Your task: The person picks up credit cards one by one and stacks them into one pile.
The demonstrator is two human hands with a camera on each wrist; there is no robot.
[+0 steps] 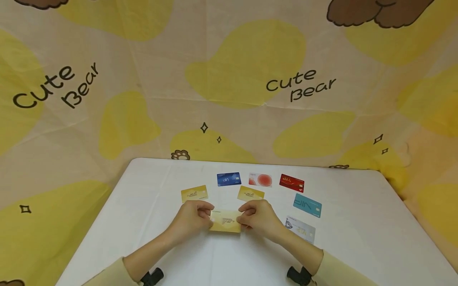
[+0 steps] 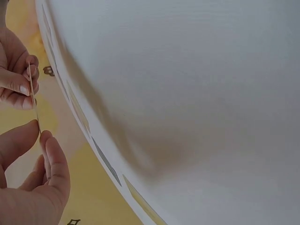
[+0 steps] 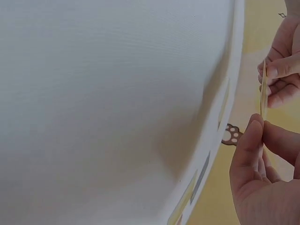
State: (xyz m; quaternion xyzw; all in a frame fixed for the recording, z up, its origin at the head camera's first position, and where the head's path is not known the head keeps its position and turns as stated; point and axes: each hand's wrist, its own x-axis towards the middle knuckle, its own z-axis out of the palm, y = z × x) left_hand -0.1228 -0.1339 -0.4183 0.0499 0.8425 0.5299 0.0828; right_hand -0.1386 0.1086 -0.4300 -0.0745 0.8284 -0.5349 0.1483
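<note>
A gold card (image 1: 225,221) is held up above the white table between both hands. My left hand (image 1: 192,219) pinches its left edge with thumb and fingers. On the opposite edge, my right hand (image 1: 260,219) pinches it the same way. Both wrist views show the gold card (image 2: 33,91) almost edge-on, apart from the table top. Just beyond the hands lie two more gold cards, one on the left (image 1: 194,193) and one on the right (image 1: 251,193).
Behind them lie a blue card (image 1: 229,179), a white card with a red circle (image 1: 260,180) and a red card (image 1: 292,183). A teal card (image 1: 307,205) and a silver card (image 1: 300,229) are to the right. The white table (image 1: 143,198) meets a patterned cloth backdrop.
</note>
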